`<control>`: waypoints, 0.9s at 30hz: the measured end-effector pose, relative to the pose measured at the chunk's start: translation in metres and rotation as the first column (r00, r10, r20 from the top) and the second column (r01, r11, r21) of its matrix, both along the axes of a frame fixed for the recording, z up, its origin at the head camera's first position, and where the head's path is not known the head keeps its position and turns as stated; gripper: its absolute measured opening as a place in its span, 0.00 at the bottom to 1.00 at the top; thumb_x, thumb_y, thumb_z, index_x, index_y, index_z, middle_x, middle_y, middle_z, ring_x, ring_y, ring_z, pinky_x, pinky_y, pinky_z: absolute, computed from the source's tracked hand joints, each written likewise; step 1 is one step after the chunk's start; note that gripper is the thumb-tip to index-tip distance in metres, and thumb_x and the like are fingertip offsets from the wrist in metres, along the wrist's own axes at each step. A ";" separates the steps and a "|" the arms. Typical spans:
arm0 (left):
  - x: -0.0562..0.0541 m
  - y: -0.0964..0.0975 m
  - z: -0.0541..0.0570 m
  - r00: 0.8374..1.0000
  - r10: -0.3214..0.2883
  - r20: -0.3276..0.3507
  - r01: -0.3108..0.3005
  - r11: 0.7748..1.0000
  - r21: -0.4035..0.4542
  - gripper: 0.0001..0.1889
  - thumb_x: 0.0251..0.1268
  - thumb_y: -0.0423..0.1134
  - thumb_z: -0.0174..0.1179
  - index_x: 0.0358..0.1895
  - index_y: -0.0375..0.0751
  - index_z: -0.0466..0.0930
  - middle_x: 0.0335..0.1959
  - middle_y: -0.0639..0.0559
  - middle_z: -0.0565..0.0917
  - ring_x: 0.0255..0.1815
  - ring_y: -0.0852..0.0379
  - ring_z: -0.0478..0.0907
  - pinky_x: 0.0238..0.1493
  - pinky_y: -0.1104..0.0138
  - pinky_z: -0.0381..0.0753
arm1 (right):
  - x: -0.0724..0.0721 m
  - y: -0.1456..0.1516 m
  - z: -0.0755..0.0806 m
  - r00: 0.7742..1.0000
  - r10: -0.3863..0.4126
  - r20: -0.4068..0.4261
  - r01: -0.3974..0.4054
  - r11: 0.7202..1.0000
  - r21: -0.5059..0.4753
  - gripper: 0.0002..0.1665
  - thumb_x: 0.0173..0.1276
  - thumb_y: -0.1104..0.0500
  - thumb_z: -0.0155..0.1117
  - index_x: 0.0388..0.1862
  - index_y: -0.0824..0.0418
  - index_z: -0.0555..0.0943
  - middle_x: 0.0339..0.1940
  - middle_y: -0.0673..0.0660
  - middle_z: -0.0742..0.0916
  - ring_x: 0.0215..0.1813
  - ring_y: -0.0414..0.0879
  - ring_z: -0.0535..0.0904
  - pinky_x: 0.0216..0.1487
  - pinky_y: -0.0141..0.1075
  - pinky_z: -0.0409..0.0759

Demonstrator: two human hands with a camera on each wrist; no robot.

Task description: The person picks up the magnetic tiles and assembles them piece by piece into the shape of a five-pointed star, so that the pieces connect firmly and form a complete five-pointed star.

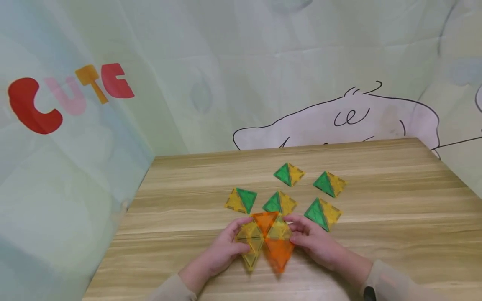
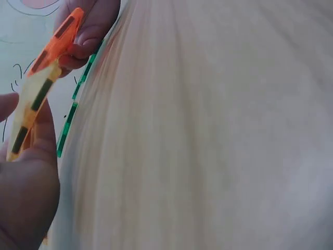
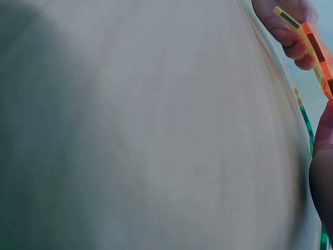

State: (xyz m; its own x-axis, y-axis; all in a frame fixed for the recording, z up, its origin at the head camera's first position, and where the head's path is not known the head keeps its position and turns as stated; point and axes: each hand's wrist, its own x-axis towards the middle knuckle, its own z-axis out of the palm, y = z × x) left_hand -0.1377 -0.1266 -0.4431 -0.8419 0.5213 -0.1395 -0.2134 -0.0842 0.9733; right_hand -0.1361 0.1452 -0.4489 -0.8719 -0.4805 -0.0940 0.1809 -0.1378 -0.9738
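Between both hands is a joined piece of see-through triangular magnetic tiles. Yellow tiles (image 1: pixel 250 246) make up its left side. An orange tile (image 1: pixel 265 220) sits at the top middle, with another yellow tile (image 1: pixel 278 229) at the upper right and a longer orange tile (image 1: pixel 279 253) at the lower right. My left hand (image 1: pixel 226 249) grips the yellow side, thumb across its face. On the opposite edge, my right hand (image 1: pixel 314 241) pinches the piece. Both wrist views show the orange tile (image 2: pixel 58 41) and yellow tile (image 3: pixel 318 67) edges held up above the tabletop.
Beyond the hands, several green-and-yellow tile pairs lie flat on the wooden table (image 1: pixel 180 184). They include a left pair (image 1: pixel 241 200), a far pair (image 1: pixel 289 174) and a right pair (image 1: pixel 324 213). A printed curtain (image 1: pixel 211 75) stands behind the table.
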 end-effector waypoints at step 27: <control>0.005 0.008 -0.003 0.999 0.025 -0.044 -0.027 0.999 -0.038 0.38 0.51 0.24 0.59 0.69 0.43 0.57 0.70 0.42 0.57 0.63 0.47 0.65 0.62 0.61 0.65 | 0.006 -0.013 -0.002 0.996 0.075 -0.051 -0.073 0.997 0.033 0.44 0.63 0.67 0.61 0.72 0.57 0.49 0.66 0.70 0.60 0.57 0.53 0.74 0.53 0.40 0.75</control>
